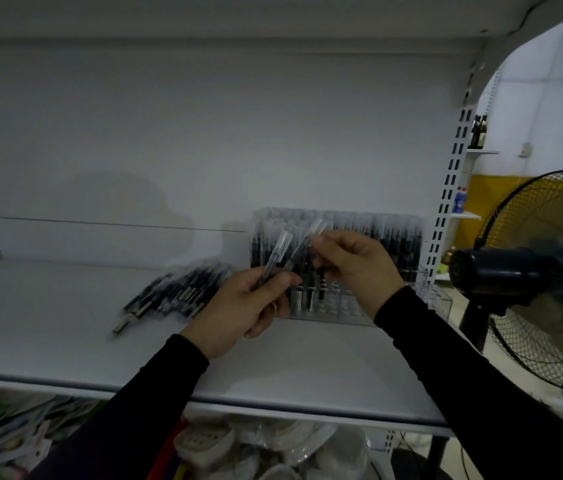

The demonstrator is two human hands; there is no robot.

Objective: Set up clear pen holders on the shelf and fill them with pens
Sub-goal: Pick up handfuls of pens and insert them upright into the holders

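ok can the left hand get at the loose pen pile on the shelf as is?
Probably yes: the loose pen pile lies uncovered just beside the left hand, nothing between them. But that hand already grips a pen, so grabbing more may be awkward.

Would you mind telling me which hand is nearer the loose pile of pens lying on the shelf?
Left. The left hand is just right of the pile of pens; the right hand is farther right.

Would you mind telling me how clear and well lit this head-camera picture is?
Head view: dim and bluish, the daylight lies at the right behind the fan; the loose pens and the pens in the clear holder are smeared by blur; the wide lens bows the shelf edge.
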